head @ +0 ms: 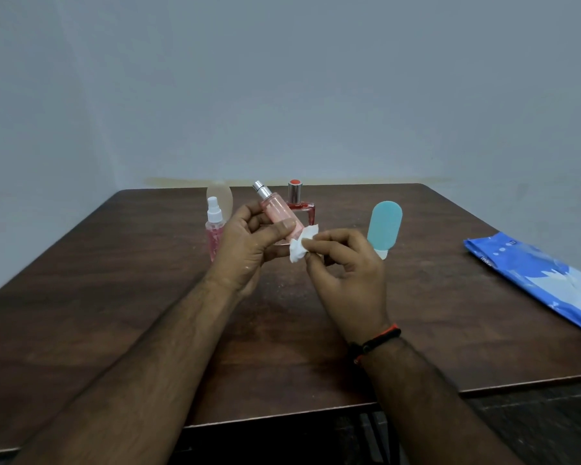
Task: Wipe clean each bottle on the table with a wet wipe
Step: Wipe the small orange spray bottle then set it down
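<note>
My left hand (249, 245) grips a slim pink bottle (277, 211) with a silver spray top, tilted up and to the left above the table. My right hand (344, 263) pinches a small crumpled white wet wipe (301, 245) against the bottle's lower end. On the table behind stand a pink spray bottle (213, 229) with a white nozzle, a frosted oval bottle (220, 196), a red perfume bottle (297, 199) with a silver cap, and a teal tube (384, 226) standing on its white cap.
A blue pack of wet wipes (534, 276) lies at the right edge of the dark wooden table (131, 313). A pale wall rises right behind the table's far edge. The near table edge runs below my forearms.
</note>
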The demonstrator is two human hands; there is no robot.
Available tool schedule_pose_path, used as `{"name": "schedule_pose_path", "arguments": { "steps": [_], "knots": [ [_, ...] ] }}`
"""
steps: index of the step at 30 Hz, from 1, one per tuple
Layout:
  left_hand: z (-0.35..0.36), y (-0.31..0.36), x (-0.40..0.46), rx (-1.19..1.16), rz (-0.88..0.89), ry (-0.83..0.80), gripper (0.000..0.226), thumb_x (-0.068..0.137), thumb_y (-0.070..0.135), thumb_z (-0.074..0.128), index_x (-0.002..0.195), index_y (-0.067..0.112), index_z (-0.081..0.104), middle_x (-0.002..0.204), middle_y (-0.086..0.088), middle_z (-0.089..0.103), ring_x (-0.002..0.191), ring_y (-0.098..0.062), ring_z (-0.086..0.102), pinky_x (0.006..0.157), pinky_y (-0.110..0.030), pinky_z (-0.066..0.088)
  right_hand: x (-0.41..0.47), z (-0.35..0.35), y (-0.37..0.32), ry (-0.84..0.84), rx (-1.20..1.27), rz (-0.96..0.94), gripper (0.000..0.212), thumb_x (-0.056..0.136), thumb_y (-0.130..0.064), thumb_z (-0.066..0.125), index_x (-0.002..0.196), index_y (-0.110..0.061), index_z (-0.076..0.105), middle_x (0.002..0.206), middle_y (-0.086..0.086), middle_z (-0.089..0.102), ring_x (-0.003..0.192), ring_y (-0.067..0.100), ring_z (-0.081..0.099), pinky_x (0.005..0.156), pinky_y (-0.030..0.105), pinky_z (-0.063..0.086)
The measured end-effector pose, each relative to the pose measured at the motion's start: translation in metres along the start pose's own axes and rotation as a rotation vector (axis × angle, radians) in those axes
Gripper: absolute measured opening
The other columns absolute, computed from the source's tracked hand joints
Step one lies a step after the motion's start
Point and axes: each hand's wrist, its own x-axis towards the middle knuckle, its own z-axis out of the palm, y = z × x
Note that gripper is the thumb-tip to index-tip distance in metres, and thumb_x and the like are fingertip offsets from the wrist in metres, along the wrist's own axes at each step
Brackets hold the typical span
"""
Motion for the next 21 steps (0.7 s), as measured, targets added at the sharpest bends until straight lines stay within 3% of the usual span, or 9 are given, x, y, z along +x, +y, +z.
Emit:
{"name": "schedule_pose_path", "arguments": {
  "steps": [6,11,19,21],
  "knots": [
    [0.001,0.004,-0.003,0.036,-0.055,-0.179,0.054,0.071,0.008,0.075,0.123,0.012,0.06,0.104,-0.003,0.074,0.092,-0.017,0.074,0.065,-0.031,0.06,0.001,0.0,0.0,0.063,-0.032,-0.031,0.018,0.082,-0.004,0.073,0.099,-0.01,0.076,0.094,0.0,0.067,0.088,0.014,0.062,0.077,0.027,0.054],
    [0.003,-0.002,-0.007,0.127,-0.145,-0.378,0.054,0.083,-0.006,0.067,0.135,0.004,0.056,0.102,-0.004,0.071,0.087,-0.015,0.071,0.068,-0.029,0.059,0.003,-0.004,0.006,0.127,0.039,-0.011,0.022,0.086,-0.002,0.07,0.105,-0.011,0.075,0.098,0.002,0.069,0.093,0.018,0.065,0.08,0.037,0.055],
    [-0.001,-0.005,-0.008,0.415,-0.075,-0.438,0.062,0.081,0.001,0.076,0.138,0.021,0.059,0.086,0.005,0.062,0.086,-0.01,0.061,0.083,-0.039,0.058,0.004,-0.003,0.006,0.156,0.056,-0.048,0.023,0.086,-0.001,0.069,0.108,-0.007,0.073,0.105,0.007,0.066,0.102,0.016,0.063,0.088,0.028,0.054],
    [0.001,-0.003,-0.009,0.463,-0.041,-0.416,0.057,0.08,0.002,0.078,0.133,0.02,0.064,0.089,0.002,0.066,0.089,-0.019,0.064,0.084,-0.04,0.059,0.004,-0.004,0.006,0.166,0.062,-0.022,0.023,0.087,-0.005,0.069,0.11,-0.009,0.072,0.105,0.004,0.068,0.102,0.013,0.063,0.088,0.026,0.053]
  ]
}}
